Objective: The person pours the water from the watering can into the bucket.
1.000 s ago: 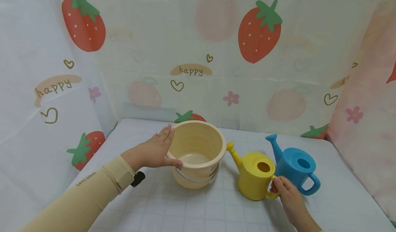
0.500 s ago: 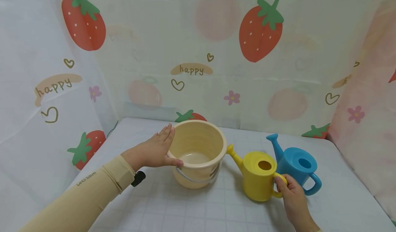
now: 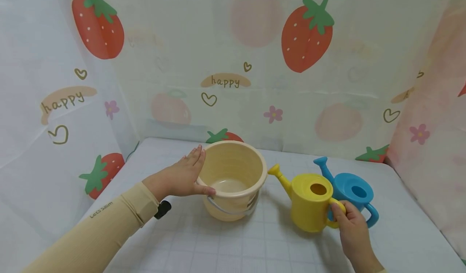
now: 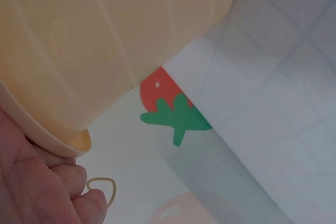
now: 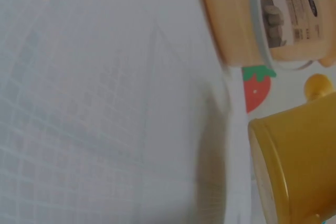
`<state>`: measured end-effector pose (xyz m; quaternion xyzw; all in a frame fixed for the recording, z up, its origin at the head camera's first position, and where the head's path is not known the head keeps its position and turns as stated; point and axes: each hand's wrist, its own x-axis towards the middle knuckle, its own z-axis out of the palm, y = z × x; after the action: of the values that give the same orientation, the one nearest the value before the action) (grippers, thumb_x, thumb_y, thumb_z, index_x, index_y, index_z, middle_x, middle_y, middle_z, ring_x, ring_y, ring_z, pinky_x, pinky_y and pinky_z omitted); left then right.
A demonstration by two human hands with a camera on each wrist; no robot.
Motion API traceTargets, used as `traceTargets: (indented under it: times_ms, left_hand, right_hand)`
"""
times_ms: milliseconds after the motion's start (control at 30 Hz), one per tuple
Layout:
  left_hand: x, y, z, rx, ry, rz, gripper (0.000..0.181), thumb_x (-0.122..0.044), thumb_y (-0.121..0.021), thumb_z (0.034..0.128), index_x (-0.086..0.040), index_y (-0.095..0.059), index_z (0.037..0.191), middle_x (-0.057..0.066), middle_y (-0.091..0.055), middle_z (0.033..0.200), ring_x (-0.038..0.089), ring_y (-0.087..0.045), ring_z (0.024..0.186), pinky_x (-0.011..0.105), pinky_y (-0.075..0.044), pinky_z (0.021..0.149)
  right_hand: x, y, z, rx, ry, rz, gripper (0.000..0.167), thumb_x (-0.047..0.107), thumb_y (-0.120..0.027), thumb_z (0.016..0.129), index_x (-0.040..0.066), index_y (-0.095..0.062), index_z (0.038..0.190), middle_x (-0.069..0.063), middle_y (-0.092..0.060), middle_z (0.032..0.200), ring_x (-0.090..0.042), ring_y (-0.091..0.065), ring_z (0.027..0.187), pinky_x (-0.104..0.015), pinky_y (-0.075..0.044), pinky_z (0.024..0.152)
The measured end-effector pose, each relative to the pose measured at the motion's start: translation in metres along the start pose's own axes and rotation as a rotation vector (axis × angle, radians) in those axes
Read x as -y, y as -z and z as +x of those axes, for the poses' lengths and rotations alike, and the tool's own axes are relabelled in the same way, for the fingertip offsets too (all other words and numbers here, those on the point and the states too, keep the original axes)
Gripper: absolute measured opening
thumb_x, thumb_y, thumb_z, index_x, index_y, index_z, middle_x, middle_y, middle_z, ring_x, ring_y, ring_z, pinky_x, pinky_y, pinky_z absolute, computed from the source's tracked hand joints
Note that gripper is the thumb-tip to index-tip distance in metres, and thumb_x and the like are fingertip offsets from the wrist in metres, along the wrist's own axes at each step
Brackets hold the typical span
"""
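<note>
A cream plastic bucket (image 3: pixel 229 206) stands upright on the table, its grey handle hanging down at the front. My left hand (image 3: pixel 180 178) rests on the left side of its rim, fingers straight and thumb over the front edge; in the left wrist view the fingers (image 4: pixel 68 182) touch the outside of the rim (image 4: pixel 58 142). My right hand (image 3: pixel 353 228) grips the handle of a yellow watering can (image 3: pixel 309 208), whose spout points at the bucket's right rim. The can's underside shows in the right wrist view, off the table. That view does not show the right hand.
A blue watering can (image 3: pixel 349 184) stands behind the yellow one, partly covered by it. A white checked cloth (image 3: pixel 218 248) covers the table. Strawberry-print sheets (image 3: pixel 255 99) enclose the back and sides. A small black object (image 3: pixel 162 210) shows beneath my left wrist.
My right hand has lifted the yellow watering can and carried it slightly right, in front of the blue one. The left hand and the bucket have stayed in place.
</note>
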<state>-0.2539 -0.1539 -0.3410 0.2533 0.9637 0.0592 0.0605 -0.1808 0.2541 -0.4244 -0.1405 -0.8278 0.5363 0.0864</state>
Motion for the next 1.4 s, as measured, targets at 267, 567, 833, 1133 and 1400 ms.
traceTargets:
  times_ms: [267,567,833,1133,1400]
  left_hand:
    - [-0.001,0.002,0.0,0.006,0.003,0.0,0.124,-0.084,-0.039,0.0661,0.005,-0.001,0.144,0.022,0.007,0.15,0.031,0.004,0.139,0.048,-0.013,0.109]
    - [-0.002,0.003,0.0,0.005,0.004,0.003,0.125,-0.084,-0.039,0.0656,0.005,-0.001,0.144,0.022,0.007,0.15,0.031,0.003,0.139,0.048,-0.013,0.109]
    - [-0.002,0.003,0.001,0.008,0.005,0.001,0.125,-0.085,-0.038,0.0651,0.005,-0.001,0.144,0.022,0.007,0.15,0.032,0.003,0.139,0.049,-0.013,0.109]
    - [-0.003,0.004,0.0,0.01,0.014,-0.007,0.125,-0.085,-0.039,0.0651,0.005,-0.001,0.144,0.022,0.007,0.15,0.032,0.002,0.139,0.048,-0.013,0.109]
    - [-0.002,0.003,0.0,0.005,0.01,-0.006,0.125,-0.085,-0.039,0.0654,0.005,-0.002,0.144,0.023,0.006,0.15,0.032,0.001,0.139,0.048,-0.013,0.109]
  right_hand:
    - [0.01,0.005,0.0,-0.039,-0.019,-0.029,0.05,0.048,-0.037,0.094,0.001,-0.049,0.106,-0.009,-0.043,0.09,-0.018,-0.041,0.092,-0.019,-0.042,0.068]
    - [0.025,0.01,-0.001,-0.097,-0.004,-0.001,0.049,0.046,-0.036,0.095,0.001,-0.049,0.108,-0.009,-0.042,0.09,-0.019,-0.039,0.089,-0.02,-0.039,0.067]
    - [0.036,0.02,-0.001,-0.096,0.072,0.048,0.046,0.044,-0.039,0.095,-0.001,-0.047,0.102,-0.006,-0.042,0.085,-0.018,-0.038,0.085,-0.022,-0.037,0.066]
    - [0.053,0.031,-0.002,-0.087,0.152,0.063,0.043,0.041,-0.042,0.094,-0.002,-0.048,0.093,-0.005,-0.041,0.081,-0.018,-0.037,0.083,-0.024,-0.035,0.065]
    - [0.064,0.037,-0.003,-0.071,0.221,0.092,0.04,0.038,-0.045,0.094,-0.001,-0.047,0.087,-0.003,-0.041,0.076,-0.018,-0.036,0.078,-0.026,-0.034,0.063]
